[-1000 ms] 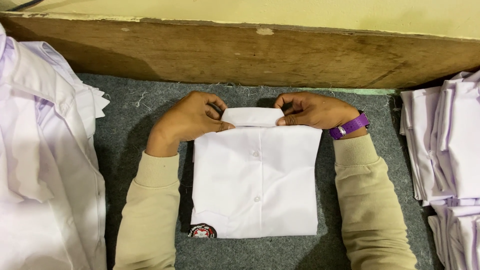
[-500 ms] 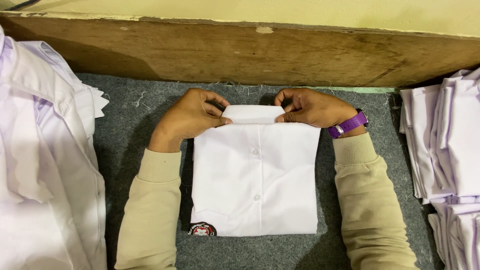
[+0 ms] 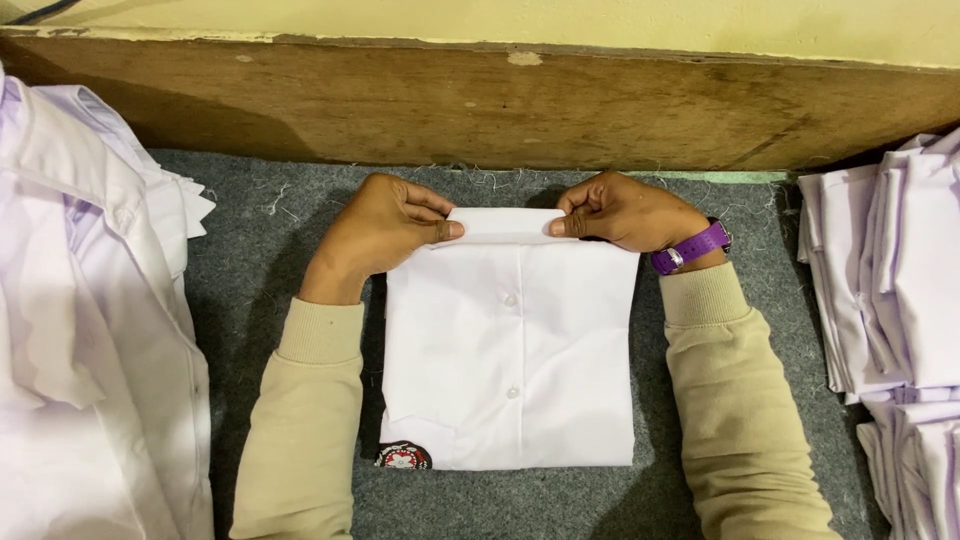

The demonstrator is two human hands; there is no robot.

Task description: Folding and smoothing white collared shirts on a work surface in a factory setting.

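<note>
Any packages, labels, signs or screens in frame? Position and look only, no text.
Embroidered badge: near-left corner of the folded white shirt, rounded patch, dark rim with red and white centre.
No packages, signs or screens show.

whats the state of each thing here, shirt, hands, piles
white buttoned shirt: folded into a flat rectangle, placket up, lying on the grey felt mat
white collar: pinched at both ends
left hand: gripping the collar's left end
right hand: gripping the collar's right end, purple wristwatch strapped on
loose white shirts at left: unfolded, heaped
white shirts at right: folded, stacked
</note>
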